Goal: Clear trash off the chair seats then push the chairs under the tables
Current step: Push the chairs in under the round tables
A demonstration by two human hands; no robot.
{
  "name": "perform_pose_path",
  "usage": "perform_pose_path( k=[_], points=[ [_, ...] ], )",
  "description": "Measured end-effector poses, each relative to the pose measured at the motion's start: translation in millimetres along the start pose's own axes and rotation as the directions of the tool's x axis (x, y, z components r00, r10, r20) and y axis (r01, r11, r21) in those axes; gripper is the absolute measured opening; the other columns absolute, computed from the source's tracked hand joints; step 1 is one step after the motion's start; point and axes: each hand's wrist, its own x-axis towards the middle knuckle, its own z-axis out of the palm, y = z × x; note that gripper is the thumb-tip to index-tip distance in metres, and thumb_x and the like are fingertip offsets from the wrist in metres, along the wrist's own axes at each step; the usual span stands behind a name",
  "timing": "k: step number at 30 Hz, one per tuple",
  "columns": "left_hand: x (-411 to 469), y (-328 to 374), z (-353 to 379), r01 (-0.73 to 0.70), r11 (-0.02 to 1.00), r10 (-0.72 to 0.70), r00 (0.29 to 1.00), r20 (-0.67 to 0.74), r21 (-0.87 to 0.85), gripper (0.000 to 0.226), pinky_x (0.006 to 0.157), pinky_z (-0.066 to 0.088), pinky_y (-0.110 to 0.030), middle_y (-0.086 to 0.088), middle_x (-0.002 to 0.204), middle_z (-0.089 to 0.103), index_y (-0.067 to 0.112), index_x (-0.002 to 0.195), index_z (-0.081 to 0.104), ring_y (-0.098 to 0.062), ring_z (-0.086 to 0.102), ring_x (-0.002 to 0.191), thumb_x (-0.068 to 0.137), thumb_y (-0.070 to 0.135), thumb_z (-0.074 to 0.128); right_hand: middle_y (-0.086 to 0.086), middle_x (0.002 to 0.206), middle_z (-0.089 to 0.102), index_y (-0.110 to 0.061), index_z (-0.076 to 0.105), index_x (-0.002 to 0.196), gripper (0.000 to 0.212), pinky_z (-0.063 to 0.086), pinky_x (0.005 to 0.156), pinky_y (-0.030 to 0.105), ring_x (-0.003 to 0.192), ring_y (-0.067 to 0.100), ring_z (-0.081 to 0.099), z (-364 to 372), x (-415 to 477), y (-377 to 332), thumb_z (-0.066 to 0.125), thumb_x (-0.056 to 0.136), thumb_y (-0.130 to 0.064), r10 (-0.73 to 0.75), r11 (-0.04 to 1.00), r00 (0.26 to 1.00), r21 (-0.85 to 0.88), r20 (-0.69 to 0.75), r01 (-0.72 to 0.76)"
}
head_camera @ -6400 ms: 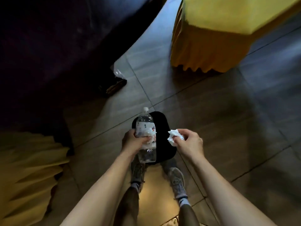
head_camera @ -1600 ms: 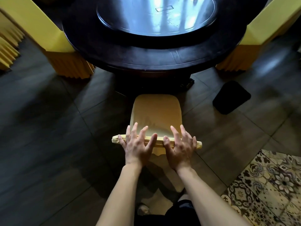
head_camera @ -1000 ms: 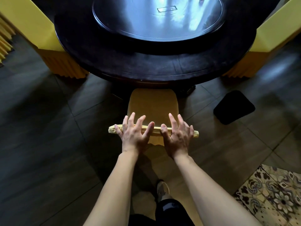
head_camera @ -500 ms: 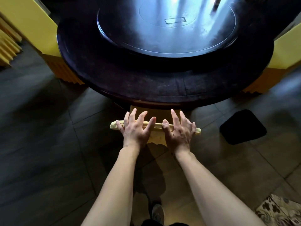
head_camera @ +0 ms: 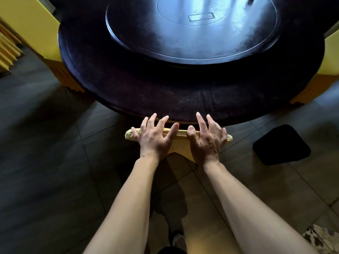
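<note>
**A:** Why are both palms flat on that chair back?

**B:** The left hand [head_camera: 154, 138] and right hand [head_camera: 207, 142] lie side by side, fingers spread and straight, gripping nothing. An even shove, I'd judge, keeps the yellow fabric-covered chair [head_camera: 180, 133] from swinging sideways.

**A:** And the chair itself?

**B:** Only its top edge shows, at the near rim of the round dark wooden table [head_camera: 165, 96]. The seat is hidden beneath, so I reckon it's nearly home.

**A:** Farther off?

**B:** A glossy round turntable [head_camera: 192, 33] sits centred on the table, and a second yellow-covered chair [head_camera: 31, 28] stands against its far left.
</note>
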Motion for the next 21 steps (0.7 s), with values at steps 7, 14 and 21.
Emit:
perform_pose_path(
  k=[7, 14, 21],
  points=[
    [1.6, -4.5, -0.9, -0.033, 0.999, 0.032, 0.999, 0.013, 0.008, 0.079, 0.113, -0.008, -0.064, 0.002, 0.162, 0.023, 0.049, 0.141, 0.039, -0.023, 0.007, 0.151, 0.08, 0.087, 0.008, 0.009, 0.157, 0.033, -0.036, 0.036, 0.15, 0.077, 0.008, 0.117, 0.055, 0.142, 0.024, 0.028, -0.8, -1.1, 0.9, 0.012, 0.084, -0.068, -0.015, 1.0, 1.0, 0.008, 0.004, 0.015],
    [-10.4, -15.8, -3.1, -0.081, 0.997, 0.077, 0.985, 0.154, 0.019, 0.069, 0.115, -0.012, -0.059, 0.001, 0.165, 0.006, 0.052, 0.146, 0.019, -0.021, -0.007, 0.151, 0.084, 0.082, 0.011, 0.016, 0.161, 0.019, -0.038, 0.016, 0.154, 0.072, -0.002, 0.117, 0.055, 0.147, 0.032, 0.015, -2.5, -4.9, 11.3, 0.01, 0.091, -0.072, 0.001, 1.0, 0.995, -0.023, 0.095, 0.002],
    [-91.4, -56.4, -29.3, -0.119, 0.992, 0.107, 0.97, 0.217, 0.045, 0.069, 0.119, 0.003, -0.055, -0.002, 0.166, 0.001, 0.042, 0.155, 0.009, -0.025, -0.004, 0.152, 0.094, 0.069, 0.027, 0.01, 0.164, -0.012, -0.04, -0.012, 0.154, 0.083, -0.005, 0.119, 0.051, 0.151, 0.03, -0.01, -5.4, -62.0, 9.3, 0.003, 0.085, -0.082, 0.145, 0.987, 0.98, -0.094, 0.134, -0.133]
  ],
)
